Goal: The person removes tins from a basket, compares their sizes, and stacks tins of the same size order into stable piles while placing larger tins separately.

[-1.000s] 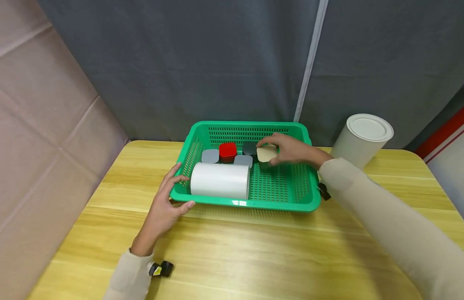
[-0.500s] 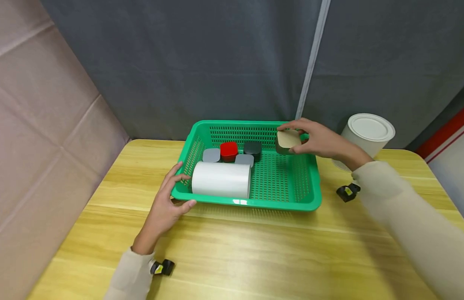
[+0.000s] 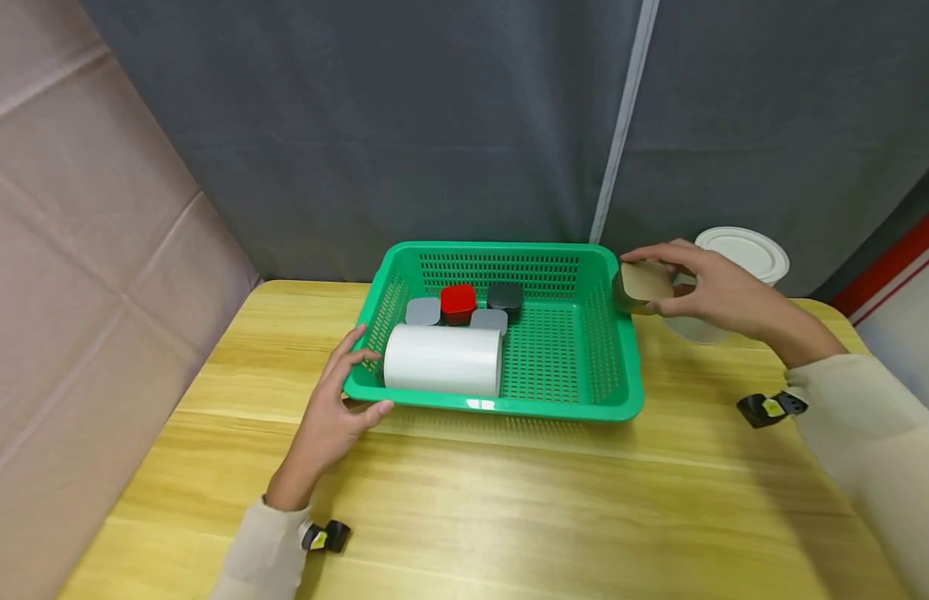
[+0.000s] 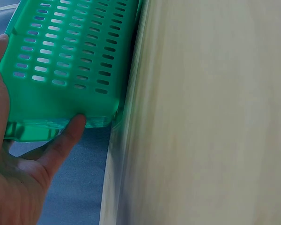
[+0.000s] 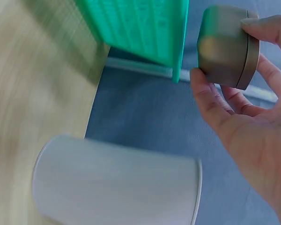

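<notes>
My right hand [image 3: 722, 287] pinches a small beige-brown lidded box [image 3: 646, 283] with rounded corners. It is just outside the right rim of the green plastic basket [image 3: 539, 411]. In the right wrist view, the thumb presses on the lid side of the box [image 5: 225, 49] while fingertips support its body. My left hand [image 3: 325, 425] holds the basket's front left corner, one finger over the rim and the thumb at the front. Inside the basket lie a white cylinder [image 3: 443, 360], a red box [image 3: 458, 302], a black box [image 3: 506, 300] and two grey-topped boxes [image 3: 423, 311].
A tall white canister [image 3: 745, 252] stands at the back right, partly hidden behind my right hand. The wooden table [image 3: 479, 492] reaches back to a dark grey curtain [image 3: 404, 150]. A pinkish padded wall [image 3: 89, 275] is on the left.
My right hand has lifted the beige-brown box out of the basket's right half and carried it rightward past the rim. The left hand has stayed at the basket's corner.
</notes>
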`<state>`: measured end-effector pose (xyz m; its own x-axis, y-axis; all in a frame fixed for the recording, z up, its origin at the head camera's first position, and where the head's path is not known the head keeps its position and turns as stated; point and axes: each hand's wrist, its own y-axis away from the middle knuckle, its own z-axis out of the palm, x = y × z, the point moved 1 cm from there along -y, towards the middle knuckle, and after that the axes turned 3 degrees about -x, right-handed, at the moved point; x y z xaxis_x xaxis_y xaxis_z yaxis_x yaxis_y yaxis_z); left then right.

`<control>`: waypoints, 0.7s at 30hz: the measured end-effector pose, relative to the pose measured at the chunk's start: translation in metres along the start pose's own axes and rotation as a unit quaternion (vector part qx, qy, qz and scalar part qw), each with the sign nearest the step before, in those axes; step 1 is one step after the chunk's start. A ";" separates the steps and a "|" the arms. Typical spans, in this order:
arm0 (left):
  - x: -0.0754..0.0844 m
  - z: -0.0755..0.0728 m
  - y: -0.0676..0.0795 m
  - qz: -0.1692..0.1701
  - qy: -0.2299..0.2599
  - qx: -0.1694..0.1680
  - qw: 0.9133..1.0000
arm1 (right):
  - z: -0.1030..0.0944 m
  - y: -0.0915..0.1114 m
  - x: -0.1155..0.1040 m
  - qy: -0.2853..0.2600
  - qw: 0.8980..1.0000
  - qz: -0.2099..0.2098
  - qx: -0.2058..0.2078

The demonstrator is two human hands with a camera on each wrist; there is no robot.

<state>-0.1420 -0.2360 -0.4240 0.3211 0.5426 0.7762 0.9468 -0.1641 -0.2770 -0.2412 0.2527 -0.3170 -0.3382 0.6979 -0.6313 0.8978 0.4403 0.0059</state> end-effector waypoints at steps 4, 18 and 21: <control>0.000 0.000 0.001 0.002 -0.001 0.002 1.000 | -0.003 0.013 0.013 -0.010 1.000 0.003 0.004; 0.000 0.000 0.001 0.002 0.001 0.001 1.000 | 0.024 0.024 0.059 -0.036 0.999 -0.023 -0.012; 0.001 0.000 0.001 0.005 0.000 0.002 1.000 | 0.033 0.024 0.069 -0.045 0.998 -0.034 -0.011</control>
<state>-0.1406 -0.2359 -0.4235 0.3304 0.5408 0.7735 0.9434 -0.1658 -0.2871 -0.2332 0.2929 -0.3858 -0.3701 0.6138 -0.6973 0.8672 0.4975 -0.0223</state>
